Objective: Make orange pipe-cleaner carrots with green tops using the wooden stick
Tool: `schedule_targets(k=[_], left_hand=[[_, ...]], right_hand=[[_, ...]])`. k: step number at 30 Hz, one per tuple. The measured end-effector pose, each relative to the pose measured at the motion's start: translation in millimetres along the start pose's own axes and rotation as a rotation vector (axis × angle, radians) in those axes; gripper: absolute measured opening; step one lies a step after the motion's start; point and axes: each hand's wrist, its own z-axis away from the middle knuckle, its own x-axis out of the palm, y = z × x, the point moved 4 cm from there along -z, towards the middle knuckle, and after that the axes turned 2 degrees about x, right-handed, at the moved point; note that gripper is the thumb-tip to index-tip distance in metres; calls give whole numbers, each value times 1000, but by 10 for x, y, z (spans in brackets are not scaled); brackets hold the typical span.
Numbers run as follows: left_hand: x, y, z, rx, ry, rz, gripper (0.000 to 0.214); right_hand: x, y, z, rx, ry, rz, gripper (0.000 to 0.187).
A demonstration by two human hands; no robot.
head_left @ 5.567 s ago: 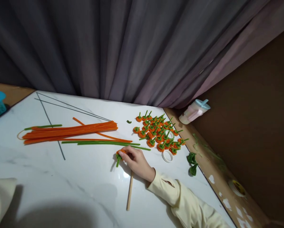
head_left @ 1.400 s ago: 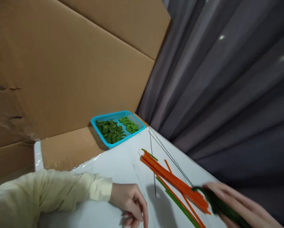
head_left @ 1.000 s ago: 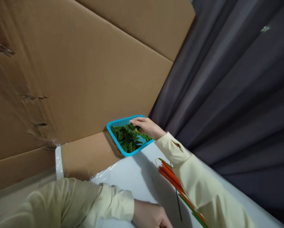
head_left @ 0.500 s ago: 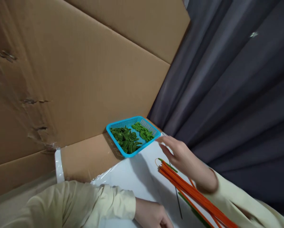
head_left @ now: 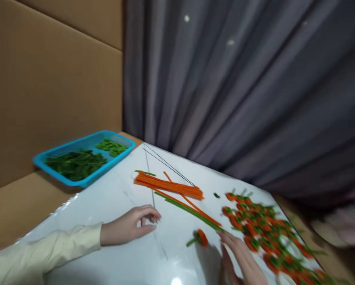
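Right hand point(head_left: 239, 257) is back from the basket point(head_left: 104, 168). Half a second ago it was just beside the basket's near corner; now it's at the bottom of frame, right of the lone orange-and-green piece point(head_left: 202, 237). Its fingers are extended, thumb apart, no object seen in the grip; motion blur, wrist side cut off. Fingertips sit right by the ends of the green strips point(head_left: 189, 211); can't tell if touching. 1.4 s ago this hand carried something dark green.

Left hand point(head_left: 130, 225) is now fully in view; was clipped by the bottom edge. Fingers loosely curled, thumb apart, nothing visible in it, near the tabletop left of the lone piece.

Lone piece lies on the white tabletop point(head_left: 112, 261) between the hands, untouched, green stem pointing left. 5.6 s ago the right hand was pinching one like it.

View has swung right: finished-looking pile point(head_left: 266, 227) of the same orange-and-green pieces is back in frame, blurred. Orange bundle point(head_left: 168, 186) lies beyond the green strips, same layout as before. Basket still holds two groups: dark-green pieces point(head_left: 78, 164) and light-green pieces point(head_left: 110, 147).
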Motion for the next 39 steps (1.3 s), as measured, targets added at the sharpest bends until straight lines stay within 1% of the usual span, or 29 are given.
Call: schedule_targets(k=[3,5,7,9,12,13,15,20,23,26,29,31,34,39], left_hand=[[249,129,-293,99,-62,-246,38],[428,204,-499,160,-130,-362,51],[584,266,-681,215,-196,-437,57],[708,313,-831,273,-239,-465,49],[842,335,-997,334,-278,-423,32],[872,329,-1040,335,-290,-391,29],[908,296,-1111,287,-314,-313,27],[915,198,-1182,61,-384,-12,28],[924,171,-1173,-23,-397,115,29],[944,163,-1157,-53,-364,132,30],[960,161,-1142,-64,-297,103,33],[969,157,-1132,-68,-249,92,35],[995,151,-1112,-74,-210,90,36],[1047,198,-1086,-59,-207,145,32]], right_hand=[[70,10,17,207,-53,-154,29],[131,34,-27,282,-92,-263,24],[175,60,-59,311,-95,-338,25],[210,80,-56,326,-87,-382,27],[265,97,-9,331,-94,-418,21],[283,110,10,347,-96,-439,19],[324,152,43,406,-97,-511,17],[432,306,86,636,-90,-767,14],[469,348,82,701,-67,-935,17],[474,341,69,711,-56,-1092,19],[479,329,60,740,-47,-1198,21],[492,328,59,766,-37,-1237,23],[520,332,63,792,-31,-1266,24],[536,346,58,813,-25,-1320,25]])
